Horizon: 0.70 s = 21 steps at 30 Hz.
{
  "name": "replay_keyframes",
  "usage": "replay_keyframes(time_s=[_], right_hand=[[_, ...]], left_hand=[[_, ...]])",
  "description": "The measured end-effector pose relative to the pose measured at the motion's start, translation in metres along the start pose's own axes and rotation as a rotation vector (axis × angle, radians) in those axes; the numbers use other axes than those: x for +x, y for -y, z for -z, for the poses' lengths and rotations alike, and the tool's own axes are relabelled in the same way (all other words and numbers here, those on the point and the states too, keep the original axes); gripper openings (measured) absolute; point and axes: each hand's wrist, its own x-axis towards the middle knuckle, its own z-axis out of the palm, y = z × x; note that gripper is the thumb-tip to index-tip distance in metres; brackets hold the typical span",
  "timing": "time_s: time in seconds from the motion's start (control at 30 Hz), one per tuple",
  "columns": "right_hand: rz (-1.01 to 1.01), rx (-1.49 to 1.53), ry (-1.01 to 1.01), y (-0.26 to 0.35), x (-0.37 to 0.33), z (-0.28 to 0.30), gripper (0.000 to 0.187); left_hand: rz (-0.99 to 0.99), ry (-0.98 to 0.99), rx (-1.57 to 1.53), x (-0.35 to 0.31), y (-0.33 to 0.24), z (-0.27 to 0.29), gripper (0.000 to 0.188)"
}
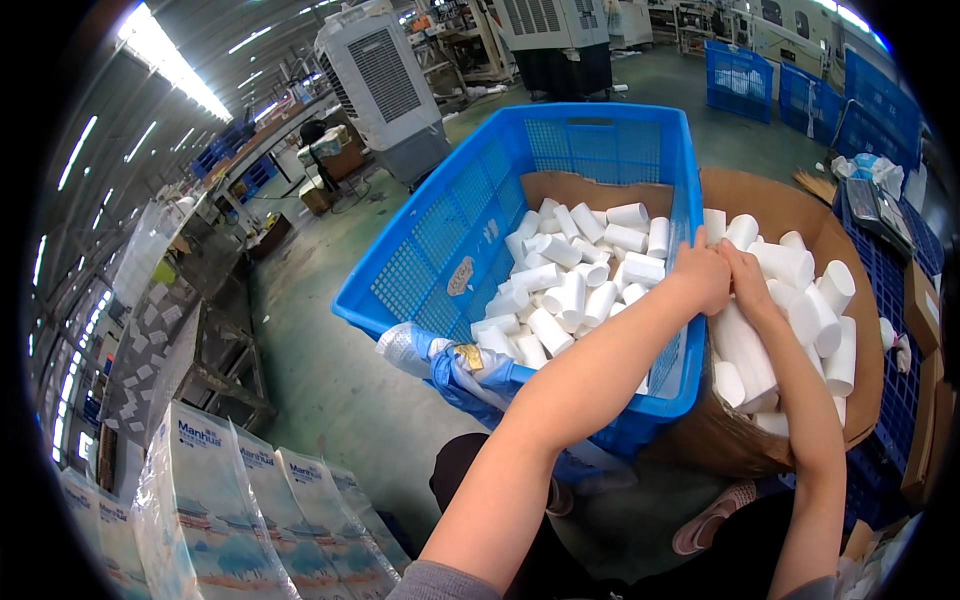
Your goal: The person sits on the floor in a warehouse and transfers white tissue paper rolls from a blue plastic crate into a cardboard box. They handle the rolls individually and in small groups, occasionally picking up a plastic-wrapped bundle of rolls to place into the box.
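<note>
A large blue plastic crate (600,112) in front of me holds many small white paper rolls (573,296) in a jumbled heap. Against its right side stands an open cardboard box (858,300) with more white rolls (783,262) in it. My left hand (703,276) is at the crate's right rim, its fingers curled. Close beside it, over the box's near-left edge, my right hand (745,274) is bent inward with fingers partly hidden. Both hands nearly touch each other. Whatever lies within their fingers is hidden from this view.
Printed, plastic-wrapped packs (215,510) stand at the lower left. A bundle of clear and blue plastic film (460,365) hangs on the crate's near-left corner. Farther off are a grey-white air cooler (380,85) and blue crates (738,80). A blue pallet (895,370) lies right of the box.
</note>
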Motion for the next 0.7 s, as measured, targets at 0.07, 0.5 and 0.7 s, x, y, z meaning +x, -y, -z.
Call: replay_keyframes(time_s=[0.07,0.5,0.7], right_hand=[[0.034,-0.036,0.013,0.0023,-0.0026,0.0006,0.044],[0.088,-0.099,0.009,-0.0045,-0.0005,0.0030,0.048],[0.081,-0.116,-0.001,-0.0002,-0.0024,0.0013,0.049]], left_hand=[[0.000,0.000,0.000,-0.0003,0.0008,-0.0009,0.052],[-0.007,0.022,0.022,-0.0011,0.0000,0.0008,0.057],[-0.016,0.023,0.001,-0.0022,0.0006,0.0027,0.056]])
